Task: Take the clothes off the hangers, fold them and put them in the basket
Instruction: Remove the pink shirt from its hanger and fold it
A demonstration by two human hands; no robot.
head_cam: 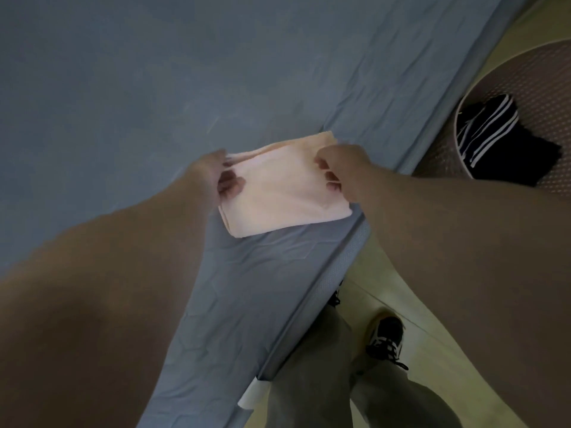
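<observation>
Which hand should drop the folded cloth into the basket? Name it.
Right, probably: the right hand grips the cloth on the side facing the basket; the left hand holds the far side.

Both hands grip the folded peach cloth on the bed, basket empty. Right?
Wrong on the basket: the head view shows a black striped garment already in it. The rest holds: left hand and right hand both grip the folded peach cloth on the bed.

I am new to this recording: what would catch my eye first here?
A folded pink cloth lies mid-picture on the blue bed, the left hand and right hand gripping its sides. At the right, a basket holds a dark striped garment.
</observation>
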